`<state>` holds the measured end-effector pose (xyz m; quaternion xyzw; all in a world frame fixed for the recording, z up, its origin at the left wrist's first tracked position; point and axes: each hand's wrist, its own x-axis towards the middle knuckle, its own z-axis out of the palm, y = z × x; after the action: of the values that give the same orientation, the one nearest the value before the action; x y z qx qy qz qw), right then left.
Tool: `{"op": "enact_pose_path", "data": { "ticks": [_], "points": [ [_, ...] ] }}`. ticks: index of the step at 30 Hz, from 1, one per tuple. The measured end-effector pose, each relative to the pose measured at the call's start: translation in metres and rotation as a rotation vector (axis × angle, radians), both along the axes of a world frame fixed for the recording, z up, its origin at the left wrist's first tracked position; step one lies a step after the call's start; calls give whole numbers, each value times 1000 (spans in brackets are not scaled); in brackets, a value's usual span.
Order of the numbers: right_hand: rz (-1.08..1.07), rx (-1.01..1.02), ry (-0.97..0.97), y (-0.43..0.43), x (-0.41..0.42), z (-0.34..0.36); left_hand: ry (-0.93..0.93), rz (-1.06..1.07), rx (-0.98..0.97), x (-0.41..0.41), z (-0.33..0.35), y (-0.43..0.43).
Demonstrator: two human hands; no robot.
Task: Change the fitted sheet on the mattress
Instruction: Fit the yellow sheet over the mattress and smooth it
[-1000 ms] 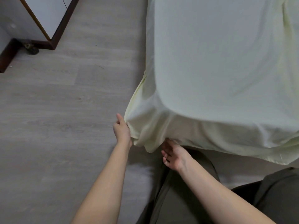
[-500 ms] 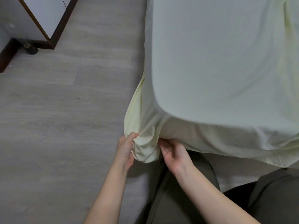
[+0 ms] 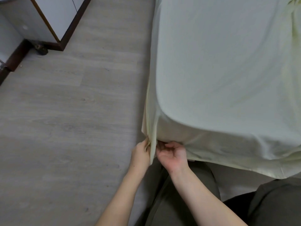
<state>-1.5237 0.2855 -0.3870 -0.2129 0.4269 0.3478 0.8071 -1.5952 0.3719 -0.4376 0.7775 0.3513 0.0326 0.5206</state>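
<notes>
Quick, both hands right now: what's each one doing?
Left hand: closed, pinching the fitted sheet at the corner.
Right hand: curled at the sheet's hem; grip cannot be told.

Grey wood-grain plank floor [image 3: 65,119]; a white cabinet with dark brown wooden trim [image 3: 53,18] stands at upper left.

two hands [image 3: 140,152] [image 3: 172,156], one fitted sheet [image 3: 228,70], one mattress [image 3: 192,132]

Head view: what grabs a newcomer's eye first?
The pale yellow-green fitted sheet fills the right half, draped over the mattress corner. At bottom centre the left hand pinches gathered fabric at that corner, the right hand tucked against it. Grey wood-look floor fills the left.
</notes>
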Motion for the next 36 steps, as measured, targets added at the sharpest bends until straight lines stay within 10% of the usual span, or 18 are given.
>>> {"op": "enact_pose_path", "data": {
  "ticks": [8,13,17,21,24,36],
  "points": [
    [95,26,56,11,14,23,278,-75,290,12,15,-1],
    [105,-32,76,8,19,33,206,135,-397,22,13,5],
    [90,-58,103,9,18,33,355,-212,-1016,18,15,-7],
    [39,-83,145,10,21,26,81,454,-1181,3,-18,-17],
    [65,-77,150,9,21,23,-107,512,-1389,-3,-26,-23],
    [83,-107,206,10,22,21,-54,639,-1027,17,-22,2]
  ]
}}
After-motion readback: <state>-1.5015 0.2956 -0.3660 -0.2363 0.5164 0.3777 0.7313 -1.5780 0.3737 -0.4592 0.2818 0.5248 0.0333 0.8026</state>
